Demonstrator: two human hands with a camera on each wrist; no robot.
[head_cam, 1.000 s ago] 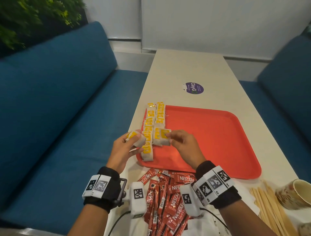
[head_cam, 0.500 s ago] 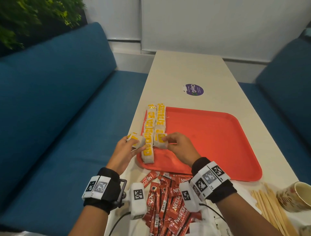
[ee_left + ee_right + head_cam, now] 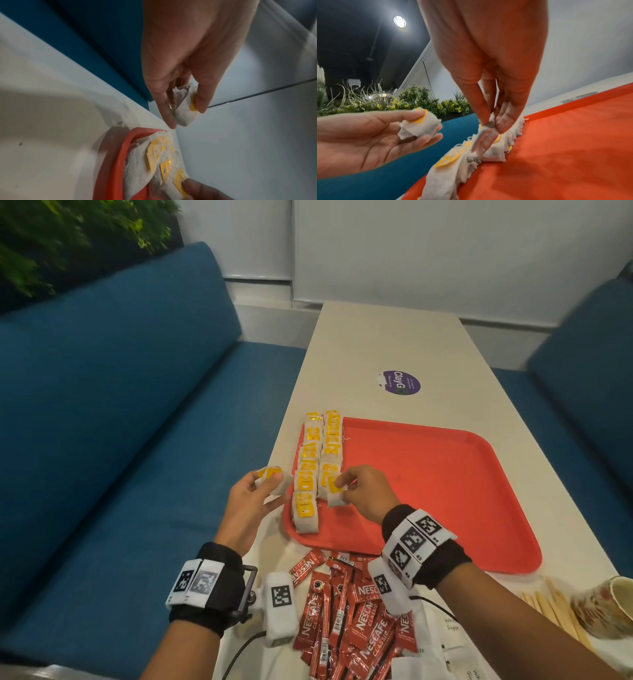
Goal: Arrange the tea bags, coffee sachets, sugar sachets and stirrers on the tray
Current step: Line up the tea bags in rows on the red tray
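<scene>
A red tray point(image 3: 428, 474) sits on a long pale table point(image 3: 387, 344), and everything here is told from that tray. Along the tray's left edge lie two rows of tea bags point(image 3: 318, 460) with yellow tags, each bag partly on top of the next. The right hand point(image 3: 364, 494) is over the near end of the inner row. Its thumb and fingertips point(image 3: 502, 125) pinch the top of one tea bag point(image 3: 335, 491), which touches the bags in that row. The left hand point(image 3: 246, 505) is just off the tray's left edge, above the table's side. Its thumb and fingers curl around a small bunch of tea bags point(image 3: 272, 482), held up in the air. Just in front of the tray's near edge lies a pile of red coffee sachets point(image 3: 346, 621). White sugar sachets point(image 3: 448, 642) lie to the right of that pile. Wooden stirrers point(image 3: 561, 614) lie by the tray's near right corner, next to a paper cup point(image 3: 608, 607). A round purple sticker point(image 3: 400, 382) is on the table past the tray's far edge. Blue sofas point(image 3: 113, 422) stand on both sides of the table.
</scene>
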